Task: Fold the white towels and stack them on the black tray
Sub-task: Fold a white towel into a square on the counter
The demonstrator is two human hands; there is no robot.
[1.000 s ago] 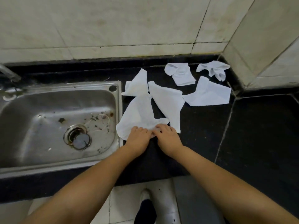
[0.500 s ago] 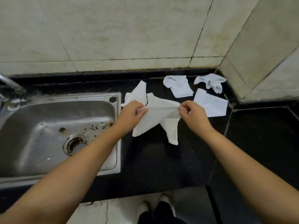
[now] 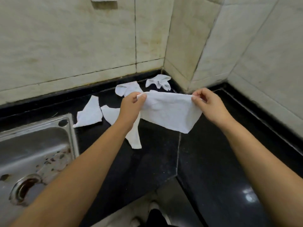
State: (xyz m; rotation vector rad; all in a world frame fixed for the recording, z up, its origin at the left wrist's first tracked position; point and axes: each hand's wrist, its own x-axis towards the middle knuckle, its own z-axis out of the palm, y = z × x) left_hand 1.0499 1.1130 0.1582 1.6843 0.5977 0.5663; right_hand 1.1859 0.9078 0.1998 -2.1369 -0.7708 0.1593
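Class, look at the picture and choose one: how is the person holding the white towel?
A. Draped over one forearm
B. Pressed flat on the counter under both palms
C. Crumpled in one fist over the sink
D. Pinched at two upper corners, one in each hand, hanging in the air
D: the left hand and right hand each pinch an upper corner of the towel, which hangs stretched between them above the black counter.

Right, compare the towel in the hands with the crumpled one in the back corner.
The held towel is stretched out in the air, pinched at its top corners by the left hand and the right hand; the corner towel lies bunched on the black counter, untouched. The held towel looks smoother, the corner towel wrinkled. Both are white.
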